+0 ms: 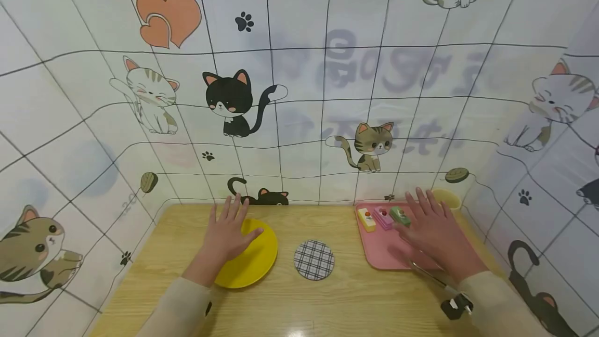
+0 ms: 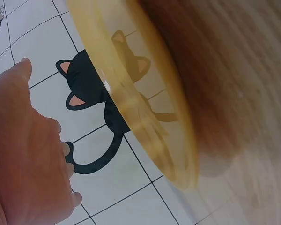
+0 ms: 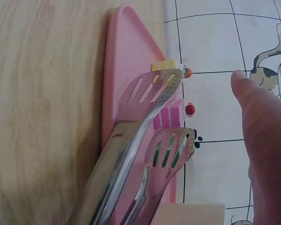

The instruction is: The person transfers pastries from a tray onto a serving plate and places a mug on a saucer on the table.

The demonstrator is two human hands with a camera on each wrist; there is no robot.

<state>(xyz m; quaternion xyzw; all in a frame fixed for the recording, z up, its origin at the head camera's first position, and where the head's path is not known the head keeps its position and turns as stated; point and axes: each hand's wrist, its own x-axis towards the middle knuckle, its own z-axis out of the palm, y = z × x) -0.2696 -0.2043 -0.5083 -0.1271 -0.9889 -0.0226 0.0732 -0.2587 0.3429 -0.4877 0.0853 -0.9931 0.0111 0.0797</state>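
Observation:
My left hand (image 1: pixel 226 235) hovers over the left side of a round yellow plate (image 1: pixel 259 259), fingers straight and spread, holding nothing. In the left wrist view the plate (image 2: pixel 178 140) lies apart from the fingers. On the right, my right hand (image 1: pixel 432 230) is stretched flat above a pink tray (image 1: pixel 381 254), also holding nothing. Small cake slices stand along the tray's back: a yellow one (image 1: pixel 366 220), a pink one (image 1: pixel 383 218) and a green one (image 1: pixel 400 216). Slotted metal tongs (image 3: pixel 131 154) rest at the tray under that hand, partly hidden by it in the head view.
Between plate and tray lies a round plaid coaster (image 1: pixel 314 260). A pale yellow cup-like container (image 1: pixel 446 199) stands behind the right hand. The wooden table (image 1: pixel 309 306) meets a cat-printed sheet (image 1: pixel 299 160) at its back and sides.

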